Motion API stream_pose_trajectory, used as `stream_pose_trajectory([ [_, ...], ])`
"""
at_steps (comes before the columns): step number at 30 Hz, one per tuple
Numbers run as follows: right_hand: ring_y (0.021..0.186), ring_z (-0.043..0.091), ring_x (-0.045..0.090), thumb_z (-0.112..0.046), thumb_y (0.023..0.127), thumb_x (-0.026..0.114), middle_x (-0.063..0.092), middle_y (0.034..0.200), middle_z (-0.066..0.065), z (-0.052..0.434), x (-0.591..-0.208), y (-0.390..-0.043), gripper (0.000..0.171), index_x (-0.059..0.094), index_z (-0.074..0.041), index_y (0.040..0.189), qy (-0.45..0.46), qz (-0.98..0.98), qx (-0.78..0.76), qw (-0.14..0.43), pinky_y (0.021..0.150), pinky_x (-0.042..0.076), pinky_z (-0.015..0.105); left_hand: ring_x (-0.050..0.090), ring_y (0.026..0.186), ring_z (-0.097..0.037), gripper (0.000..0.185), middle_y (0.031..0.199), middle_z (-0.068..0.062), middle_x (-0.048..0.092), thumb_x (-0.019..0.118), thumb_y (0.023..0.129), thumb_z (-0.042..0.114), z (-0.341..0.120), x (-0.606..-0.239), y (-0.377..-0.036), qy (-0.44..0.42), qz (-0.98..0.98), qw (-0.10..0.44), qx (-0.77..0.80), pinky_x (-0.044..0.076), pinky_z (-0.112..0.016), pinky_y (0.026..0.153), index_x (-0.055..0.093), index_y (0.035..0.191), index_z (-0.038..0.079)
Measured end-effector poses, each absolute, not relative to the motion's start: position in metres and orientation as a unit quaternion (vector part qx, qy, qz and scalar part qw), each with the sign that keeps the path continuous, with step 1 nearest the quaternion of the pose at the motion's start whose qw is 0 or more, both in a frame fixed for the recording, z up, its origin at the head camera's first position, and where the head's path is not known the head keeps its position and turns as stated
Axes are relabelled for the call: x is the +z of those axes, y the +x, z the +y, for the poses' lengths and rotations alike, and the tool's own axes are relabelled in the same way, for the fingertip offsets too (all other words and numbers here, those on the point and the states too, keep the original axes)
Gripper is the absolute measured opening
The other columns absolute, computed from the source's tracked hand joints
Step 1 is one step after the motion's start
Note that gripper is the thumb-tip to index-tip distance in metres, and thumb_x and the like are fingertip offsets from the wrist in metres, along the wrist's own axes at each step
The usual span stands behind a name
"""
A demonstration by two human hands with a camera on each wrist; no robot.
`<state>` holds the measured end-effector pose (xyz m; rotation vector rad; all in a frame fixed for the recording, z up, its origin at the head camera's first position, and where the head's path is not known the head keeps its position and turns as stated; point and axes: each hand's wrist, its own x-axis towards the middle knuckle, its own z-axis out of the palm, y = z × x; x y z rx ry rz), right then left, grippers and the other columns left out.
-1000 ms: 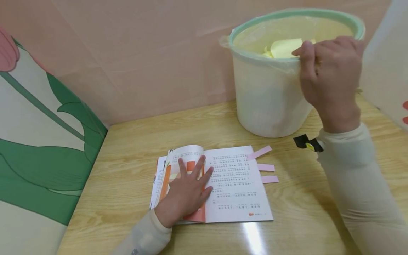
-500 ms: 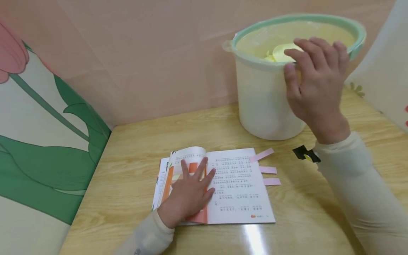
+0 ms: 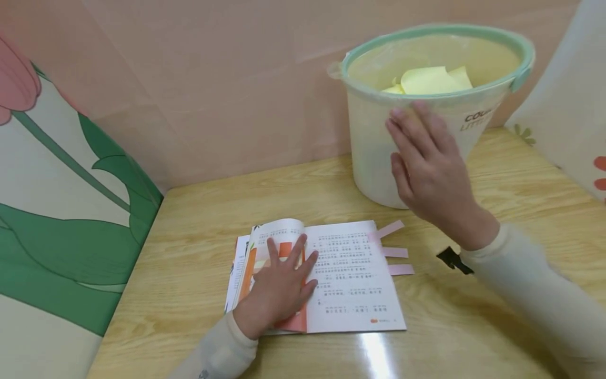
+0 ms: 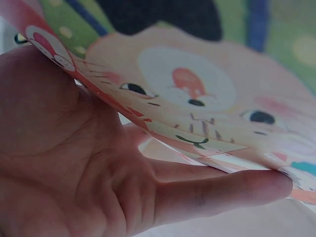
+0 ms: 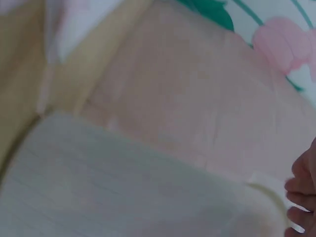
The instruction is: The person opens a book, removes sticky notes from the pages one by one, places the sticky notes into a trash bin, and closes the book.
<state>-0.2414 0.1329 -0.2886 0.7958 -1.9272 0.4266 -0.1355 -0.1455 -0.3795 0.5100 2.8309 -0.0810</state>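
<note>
Left hand (image 3: 279, 292) is kept flat on the open book (image 3: 331, 279), fingers spread and straight, pressing the left page down; nothing is gripped. No shift from the earlier frames. In the left wrist view the palm (image 4: 74, 163) is seen under a cartoon-printed page. Book lies on the table (image 3: 189, 252), front centre, text page exposed on the right, three pink tabs (image 3: 396, 252) sticking out past its right edge. Right hand (image 3: 426, 168) has been withdrawn from the bin (image 3: 379, 158) rim and lowered in front of its wall; fingers straight, empty. Yellow notes (image 3: 431, 80) are now uncovered inside the bin, so a drop-off looks finished, judged. Bin: pale, translucent, green rim, back right.
</note>
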Motion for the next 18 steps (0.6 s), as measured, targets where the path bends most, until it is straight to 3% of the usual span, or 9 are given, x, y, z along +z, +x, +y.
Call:
stream_pose_trajectory([
  [5, 0.143, 0.034, 0.042, -0.029, 0.108, 0.032, 0.055, 0.146, 0.015, 0.138, -0.318, -0.224, 0.048, 0.055, -0.001, 0.14, 0.436, -0.817, 0.086, 0.367, 0.123, 0.023, 0.043, 0.011, 0.144, -0.065, 0.061, 0.17, 0.005, 0.0, 0.041, 0.101, 0.056, -0.146, -0.38, -0.137, 0.177, 0.975, 0.135, -0.029, 0.055, -0.066, 0.072, 0.025, 0.157, 0.039],
  [11, 0.14, 0.029, 0.046, -0.042, 0.109, 0.028, 0.055, 0.147, 0.009, 0.149, -0.346, -0.212, 0.055, 0.06, -0.007, 0.137, 0.545, -0.798, 0.012, 0.256, 0.127, 0.008, 0.034, 0.009, 0.144, -0.064, 0.062, 0.17, 0.006, -0.005, 0.04, 0.101, 0.057, -0.146, -0.381, -0.137, 0.177, 0.973, 0.143, -0.026, 0.054, -0.067, 0.074, 0.022, 0.157, 0.04],
  [18, 0.131, 0.028, 0.056, -0.05, 0.106, 0.033, 0.065, 0.135, 0.006, 0.167, -0.356, -0.202, 0.058, 0.068, -0.008, 0.127, 0.592, -0.762, -0.01, 0.263, 0.127, 0.012, 0.036, 0.009, 0.144, -0.064, 0.062, 0.17, 0.006, -0.006, 0.038, 0.101, 0.058, -0.146, -0.38, -0.134, 0.184, 0.972, 0.142, -0.031, 0.055, -0.066, 0.073, 0.021, 0.158, 0.04],
])
